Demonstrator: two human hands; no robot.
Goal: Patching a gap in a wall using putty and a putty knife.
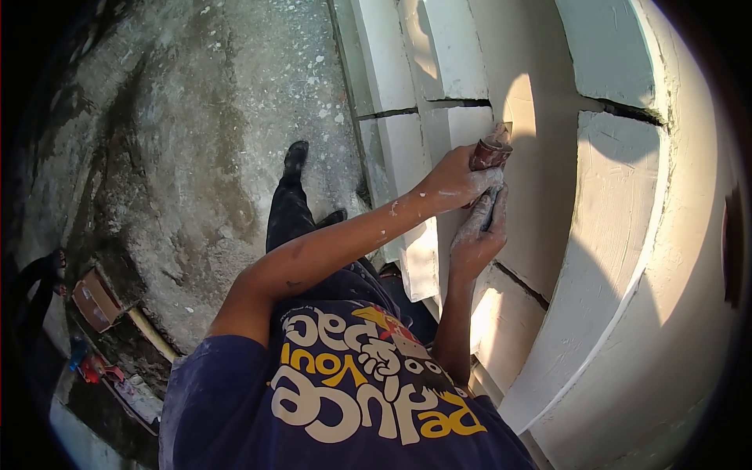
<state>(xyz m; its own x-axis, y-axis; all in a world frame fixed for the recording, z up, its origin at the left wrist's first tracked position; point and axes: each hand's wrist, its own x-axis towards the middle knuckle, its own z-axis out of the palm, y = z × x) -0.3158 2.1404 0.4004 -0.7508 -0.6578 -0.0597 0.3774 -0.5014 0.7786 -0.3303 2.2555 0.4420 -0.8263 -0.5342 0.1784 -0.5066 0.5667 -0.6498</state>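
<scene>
My left hand (462, 178), dusted with white powder, is closed round a rolled reddish-brown piece (491, 151), possibly abrasive paper, over the white stepped ledges. Just below it my right hand (479, 235), also white with dust, has its fingers closed on something dark at the lower end of the roll; its exact shape is hidden by the fingers. Beside both hands are pale plastered blocks (462, 125) with dark gaps between them and a smooth curved panel (603, 211) to the right.
A stained concrete floor (196, 117) lies at left under my dark shoe (295, 160). At far left are another person's leg and sandalled foot (55, 270), a cardboard box (95, 301), a pale pole (149, 333) and small red and blue items (90, 364). A curved wall (689, 329) borders the right.
</scene>
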